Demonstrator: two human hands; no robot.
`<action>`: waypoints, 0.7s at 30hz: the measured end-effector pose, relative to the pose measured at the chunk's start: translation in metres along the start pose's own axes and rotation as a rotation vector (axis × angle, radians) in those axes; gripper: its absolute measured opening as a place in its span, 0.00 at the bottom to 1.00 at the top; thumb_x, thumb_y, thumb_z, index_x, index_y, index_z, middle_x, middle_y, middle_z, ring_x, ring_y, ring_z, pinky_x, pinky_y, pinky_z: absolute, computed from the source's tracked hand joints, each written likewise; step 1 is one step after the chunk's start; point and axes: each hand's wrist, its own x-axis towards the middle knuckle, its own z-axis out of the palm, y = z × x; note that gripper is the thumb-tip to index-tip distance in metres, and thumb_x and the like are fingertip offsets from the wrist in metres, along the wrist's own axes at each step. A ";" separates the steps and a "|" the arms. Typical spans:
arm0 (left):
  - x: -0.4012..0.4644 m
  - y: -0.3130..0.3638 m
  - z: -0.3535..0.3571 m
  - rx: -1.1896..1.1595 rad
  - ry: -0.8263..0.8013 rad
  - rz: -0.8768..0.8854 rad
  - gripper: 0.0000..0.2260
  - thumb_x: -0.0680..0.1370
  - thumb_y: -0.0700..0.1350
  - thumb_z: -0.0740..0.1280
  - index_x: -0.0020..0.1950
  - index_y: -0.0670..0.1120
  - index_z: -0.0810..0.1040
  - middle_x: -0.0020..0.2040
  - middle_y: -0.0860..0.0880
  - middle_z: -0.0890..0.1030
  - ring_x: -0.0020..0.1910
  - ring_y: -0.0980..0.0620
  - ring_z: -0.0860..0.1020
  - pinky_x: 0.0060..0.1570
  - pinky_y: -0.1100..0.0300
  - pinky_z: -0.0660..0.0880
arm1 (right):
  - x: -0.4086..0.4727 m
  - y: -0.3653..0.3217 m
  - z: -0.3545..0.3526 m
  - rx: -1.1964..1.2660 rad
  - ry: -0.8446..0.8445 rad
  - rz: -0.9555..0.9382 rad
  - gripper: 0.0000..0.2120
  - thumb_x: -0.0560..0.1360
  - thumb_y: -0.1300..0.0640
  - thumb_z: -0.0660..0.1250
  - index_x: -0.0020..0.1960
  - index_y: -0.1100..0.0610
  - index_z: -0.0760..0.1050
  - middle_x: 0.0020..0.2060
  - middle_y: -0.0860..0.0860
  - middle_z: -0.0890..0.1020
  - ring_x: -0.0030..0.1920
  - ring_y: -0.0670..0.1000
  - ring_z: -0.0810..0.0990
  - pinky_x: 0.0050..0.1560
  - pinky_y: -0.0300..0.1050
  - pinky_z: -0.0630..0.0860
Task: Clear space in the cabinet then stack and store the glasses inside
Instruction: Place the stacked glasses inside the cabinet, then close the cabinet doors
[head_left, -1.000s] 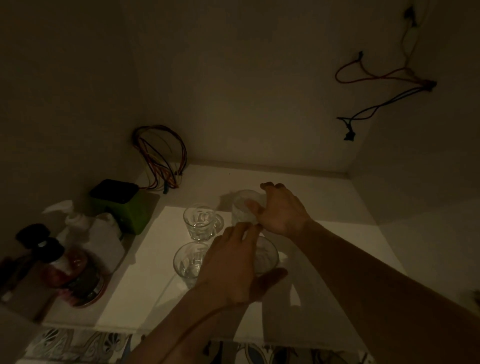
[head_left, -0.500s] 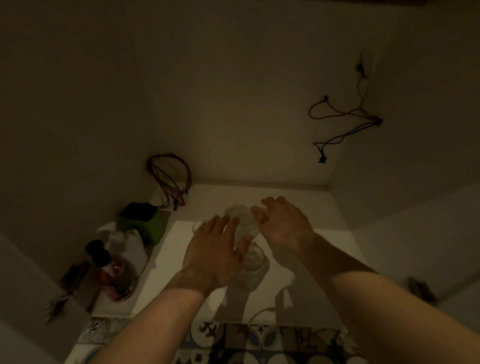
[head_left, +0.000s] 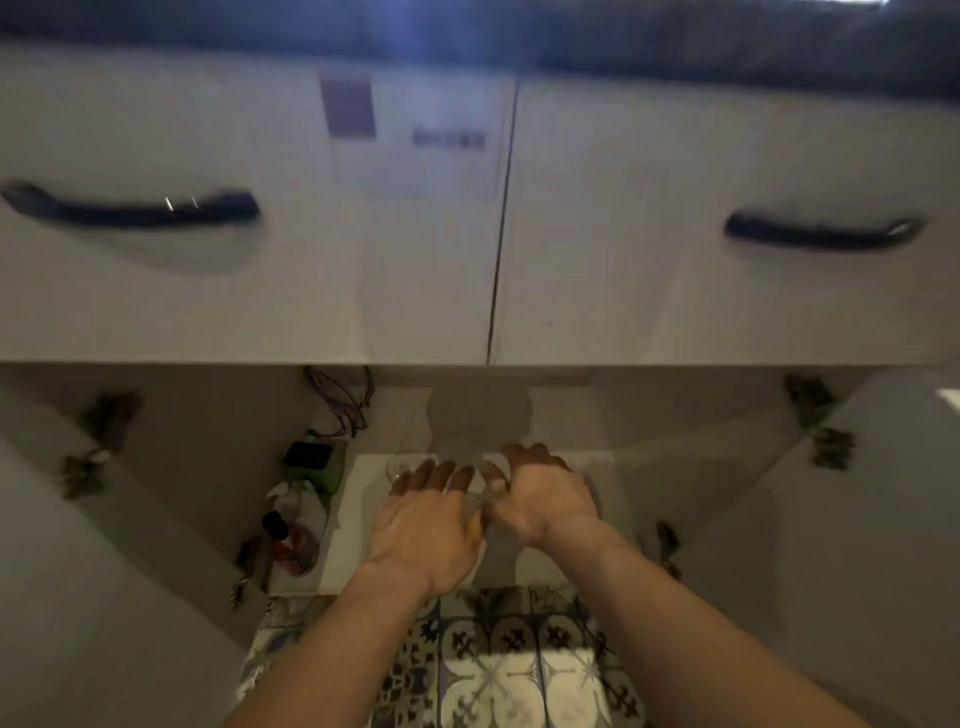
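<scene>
Two white drawer fronts (head_left: 363, 234) with dark handles (head_left: 130, 208) hung above the open cabinet (head_left: 701, 467) and hid its upper back wall. Inside, to the left of the hands, stood a green box with a black top (head_left: 317, 462), with a bundle of red and dark wires (head_left: 345, 402) behind it. Nearer the front edge on that same side sat something white (head_left: 298, 499) and a dark-capped bottle (head_left: 283, 535); blur made their details hard to read. Patterned floor tiles (head_left: 493, 670) lay below the cabinet's front edge.

Both hands reached onto the pale cabinet floor (head_left: 353, 519). The left hand (head_left: 423, 530) lay palm down with fingers stretched forward and loosely spread. The right hand (head_left: 540, 493) curled inward beside it, thumb toward the left hand. Between them something clear glinted, probably a glass (head_left: 480, 501), though whether either hand truly gripped it could not be told. Another glass (head_left: 397, 467) stood just beyond the left fingertips, apparently empty.
</scene>
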 end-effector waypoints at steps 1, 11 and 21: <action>-0.013 0.007 -0.019 0.000 -0.015 0.010 0.27 0.82 0.60 0.48 0.79 0.51 0.56 0.80 0.47 0.59 0.78 0.46 0.57 0.76 0.49 0.54 | -0.020 -0.006 -0.018 -0.010 -0.008 0.009 0.23 0.82 0.41 0.52 0.71 0.52 0.70 0.68 0.58 0.74 0.67 0.62 0.74 0.64 0.54 0.72; -0.133 0.044 -0.201 -0.150 -0.158 0.014 0.28 0.81 0.64 0.49 0.79 0.55 0.55 0.79 0.51 0.59 0.76 0.47 0.59 0.74 0.50 0.57 | -0.184 -0.058 -0.178 0.071 -0.107 0.129 0.29 0.83 0.38 0.49 0.76 0.53 0.65 0.75 0.58 0.68 0.71 0.62 0.70 0.67 0.54 0.70; -0.193 0.083 -0.299 -0.138 -0.039 -0.003 0.27 0.81 0.63 0.53 0.79 0.54 0.58 0.79 0.50 0.61 0.77 0.48 0.59 0.74 0.46 0.60 | -0.267 -0.090 -0.260 0.092 0.017 0.120 0.26 0.82 0.38 0.51 0.72 0.52 0.69 0.68 0.55 0.74 0.66 0.59 0.73 0.66 0.57 0.73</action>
